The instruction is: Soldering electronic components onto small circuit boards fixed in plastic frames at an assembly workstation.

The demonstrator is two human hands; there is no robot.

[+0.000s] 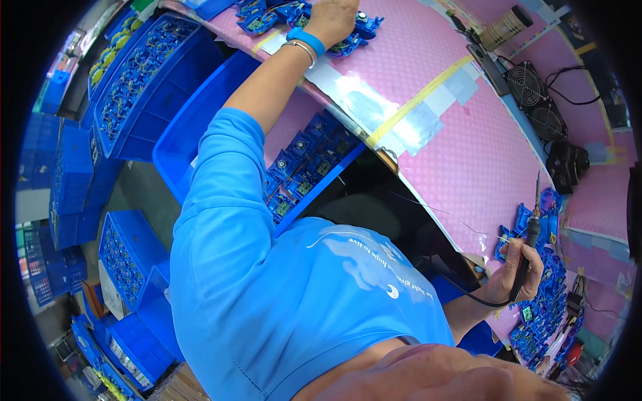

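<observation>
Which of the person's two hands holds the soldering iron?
The right hand, with the soldering iron in its fingers; the left hand, wearing the blue wristband, is at blue parts near the picture's top.

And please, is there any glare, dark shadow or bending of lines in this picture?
Head view: strong glare whitens part of the glossy film on the pink table; head view: deep shadow lies under the table's near edge; head view: the fisheye bows the table's right edge, and black fills the corners; head view: the upper border crops the left hand.
</observation>
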